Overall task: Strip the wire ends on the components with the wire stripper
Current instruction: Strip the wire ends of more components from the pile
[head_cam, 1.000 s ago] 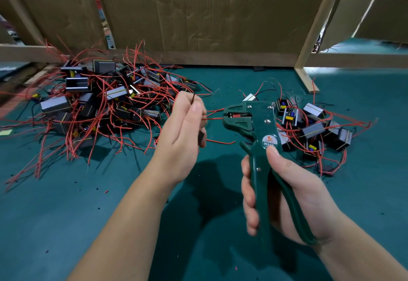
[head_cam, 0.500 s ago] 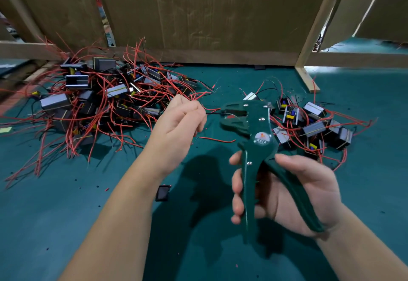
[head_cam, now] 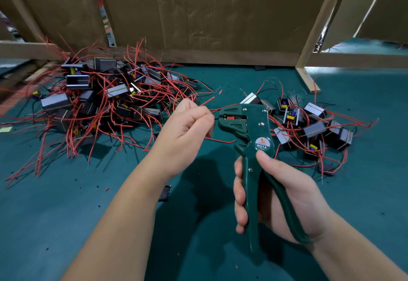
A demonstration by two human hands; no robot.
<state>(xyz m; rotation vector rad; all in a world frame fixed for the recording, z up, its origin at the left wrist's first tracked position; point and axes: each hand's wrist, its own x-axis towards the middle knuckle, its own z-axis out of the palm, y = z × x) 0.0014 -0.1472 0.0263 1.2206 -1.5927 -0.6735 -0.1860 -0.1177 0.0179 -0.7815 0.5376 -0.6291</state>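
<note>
My right hand point(head_cam: 276, 194) grips the handles of the green wire stripper point(head_cam: 254, 139), which stands upright with its jaws pointing left. My left hand point(head_cam: 187, 126) is a closed fist just left of the jaws, pinching a thin red wire point(head_cam: 204, 103) whose end points toward the jaw mouth. Whether the wire sits inside the jaws is hidden by my fingers. A small black component point(head_cam: 164, 193) shows under my left forearm; hanging or lying on the mat, I cannot tell.
A large tangle of grey and black components with red wires point(head_cam: 99, 99) covers the mat at the left. A smaller pile point(head_cam: 309, 124) lies right of the stripper. A loose red wire point(head_cam: 220, 140) lies between my hands. Cardboard walls and a wooden frame point(head_cam: 309, 77) close the back.
The black component dropped from beside my left hand to below my forearm. My right hand loosened on the stripper handles half a second ago and now grips them again, stripper more upright.
</note>
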